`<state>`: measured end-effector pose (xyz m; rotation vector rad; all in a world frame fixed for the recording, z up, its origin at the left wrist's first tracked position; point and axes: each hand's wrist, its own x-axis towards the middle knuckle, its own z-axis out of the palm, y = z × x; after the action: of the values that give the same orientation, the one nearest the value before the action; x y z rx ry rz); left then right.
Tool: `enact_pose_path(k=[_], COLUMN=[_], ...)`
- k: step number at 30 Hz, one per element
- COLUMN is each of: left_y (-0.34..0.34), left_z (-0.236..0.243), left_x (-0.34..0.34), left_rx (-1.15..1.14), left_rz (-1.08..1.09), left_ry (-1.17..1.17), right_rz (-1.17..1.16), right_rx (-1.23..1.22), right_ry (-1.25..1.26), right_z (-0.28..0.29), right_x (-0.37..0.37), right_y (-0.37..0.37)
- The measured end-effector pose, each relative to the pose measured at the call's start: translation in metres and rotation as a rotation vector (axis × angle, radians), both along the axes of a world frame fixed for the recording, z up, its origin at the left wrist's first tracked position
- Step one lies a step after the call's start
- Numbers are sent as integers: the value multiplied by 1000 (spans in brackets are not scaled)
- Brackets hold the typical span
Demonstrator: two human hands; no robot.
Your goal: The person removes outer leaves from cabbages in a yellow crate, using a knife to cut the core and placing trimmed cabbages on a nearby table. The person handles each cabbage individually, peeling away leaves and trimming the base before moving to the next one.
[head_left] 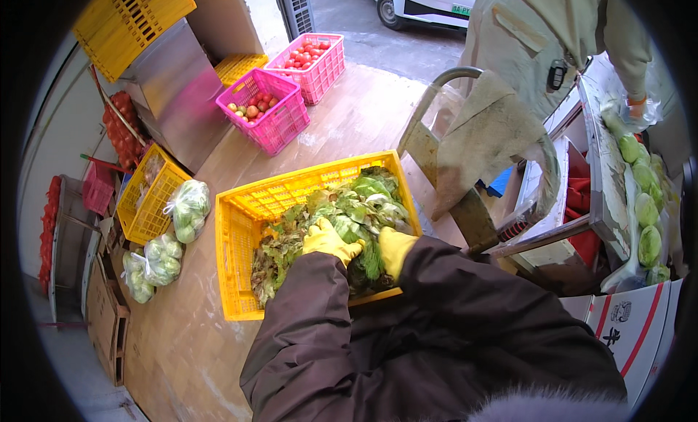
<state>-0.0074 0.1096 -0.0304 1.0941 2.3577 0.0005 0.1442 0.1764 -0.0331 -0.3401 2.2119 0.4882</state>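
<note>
A yellow plastic crate [234,258] stands in front of me, heaped with leafy greens [334,207]. Some leaves are pale green, others brownish and wilted. My left hand [331,241], in a yellow glove, lies on the leaves with its thumb apart from the fingers. Close to the crate's right side is my right hand [396,251], also gloved in yellow, reaching into the greens. Its fingers are mostly hidden, so its grip does not show. Feathery dark green fronds [372,260] lie between the two hands.
Pink crates of tomatoes [258,108] stand beyond. Bagged vegetables [163,258] and another yellow crate [171,182] are on the left. A metal-framed chair [476,138] is close on the right, a person [538,36] behind it. Long green vegetables [646,204] line a right-hand shelf.
</note>
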Motion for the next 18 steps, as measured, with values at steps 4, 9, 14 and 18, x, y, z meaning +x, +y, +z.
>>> enact_pose_path(k=[4, 9, 14, 18], left_y=[0, 8, 12, 7], left_z=[-5, -10, -9, -6], left_x=[1, -1, 8, 21], left_rx=[52, 16, 36, 2], left_rz=[-2, -60, -98, -73], left_ry=[4, 66, 78, 105], right_rz=[-316, -1274, -462, -708], right_rx=[45, -160, 14, -114], right_ry=[-69, 463, 170, 386], right_z=[-16, -65, -124, -153], right_x=[12, 10, -9, -30], right_y=[-1, 13, 32, 38])
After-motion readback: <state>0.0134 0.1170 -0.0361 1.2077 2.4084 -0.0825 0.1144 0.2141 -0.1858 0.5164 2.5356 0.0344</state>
